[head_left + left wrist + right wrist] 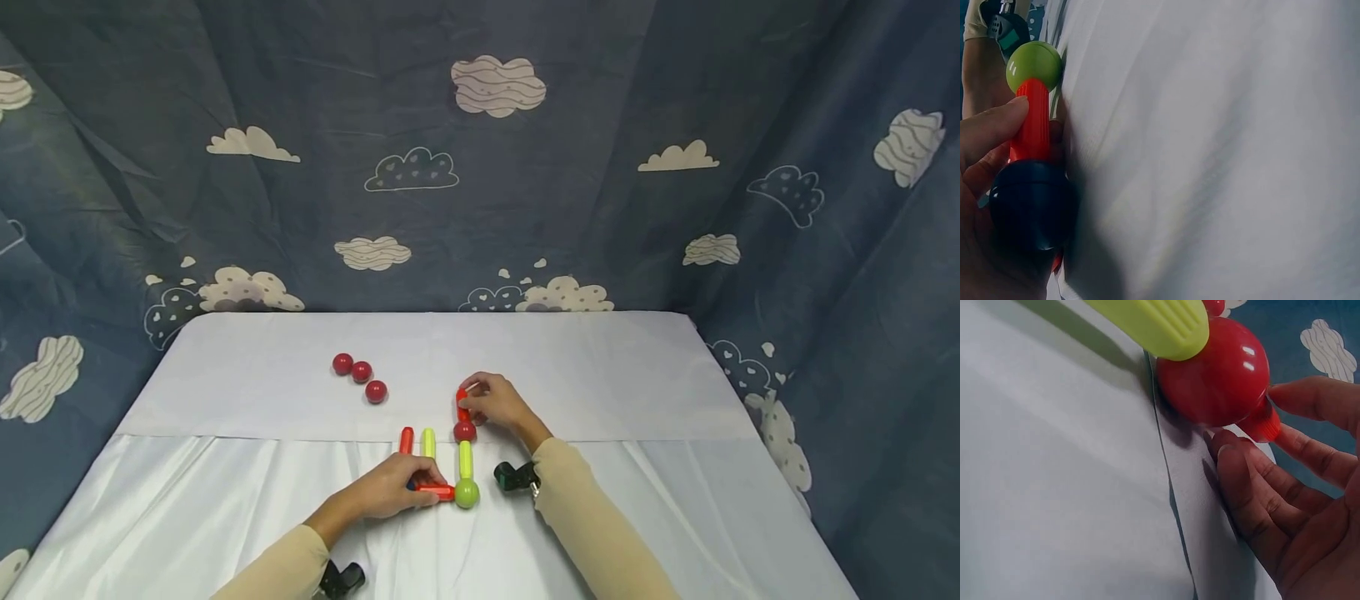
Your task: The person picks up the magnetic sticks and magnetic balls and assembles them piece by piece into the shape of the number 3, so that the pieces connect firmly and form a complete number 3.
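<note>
Left hand (393,487) and right hand (492,402) both holding on

The left hand's narrow grip pinches the lower red rod (1035,128), set between a blue ball (1034,205) and a green ball (467,493); a yellow-green rod (466,460) joins the green ball to a red ball (464,432); the right hand's grip holds the upper red rod (462,407), beyond that red ball; three more red balls (362,372) lie farther back on the white-covered table (637,375).

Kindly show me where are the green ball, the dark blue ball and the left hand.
Green ball (467,493), head view: middle of its visible surface.
Dark blue ball (1034,205), left wrist view: middle of its visible side.
Left hand (387,487), head view: back of the hand.
</note>
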The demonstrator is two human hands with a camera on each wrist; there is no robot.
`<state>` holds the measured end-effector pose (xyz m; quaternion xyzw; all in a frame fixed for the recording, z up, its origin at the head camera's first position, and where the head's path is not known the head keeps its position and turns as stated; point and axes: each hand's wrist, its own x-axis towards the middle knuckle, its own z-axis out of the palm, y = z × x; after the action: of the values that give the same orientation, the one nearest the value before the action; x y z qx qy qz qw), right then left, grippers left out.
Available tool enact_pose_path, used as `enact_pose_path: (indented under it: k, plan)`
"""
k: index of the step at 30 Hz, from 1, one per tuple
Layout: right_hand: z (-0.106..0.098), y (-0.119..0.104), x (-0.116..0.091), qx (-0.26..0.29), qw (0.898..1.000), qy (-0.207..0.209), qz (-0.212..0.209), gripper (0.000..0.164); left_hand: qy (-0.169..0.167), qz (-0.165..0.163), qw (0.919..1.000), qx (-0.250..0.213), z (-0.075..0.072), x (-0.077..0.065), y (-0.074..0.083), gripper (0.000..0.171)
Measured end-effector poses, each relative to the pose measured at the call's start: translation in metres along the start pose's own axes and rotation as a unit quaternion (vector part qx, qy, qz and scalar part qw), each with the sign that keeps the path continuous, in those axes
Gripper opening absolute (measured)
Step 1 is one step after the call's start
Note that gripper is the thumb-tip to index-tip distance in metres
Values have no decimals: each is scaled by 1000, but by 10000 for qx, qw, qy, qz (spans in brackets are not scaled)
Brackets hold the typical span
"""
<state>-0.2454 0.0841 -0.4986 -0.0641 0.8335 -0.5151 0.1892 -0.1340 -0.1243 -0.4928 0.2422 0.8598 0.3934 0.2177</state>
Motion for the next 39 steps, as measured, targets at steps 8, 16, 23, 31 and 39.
enact_pose_path:
  k: [8,16,23,31,39]
  plan:
    - [3,-3,-2,278,9995,-124,-76,38,83,-149,9998,-45,-7,-7,-2,12]
    - [3,-9,-8,144,9997,-89,-162,35,157,-174,9997,-9,-11,-8,-3,11]
    - [-7,-18,3,-95,9995,252,-171,33,48,-114,9999,39,-10,0,-3,10]
    - [-6,-40,27,-303,9994,13,-136,34,-69,-73,9999,-26,-10,2,-3,10]
    - [12,-68,48,-489,9938,-980,-187,37,-52,-47,9998,-163,-8,0,-6,9]
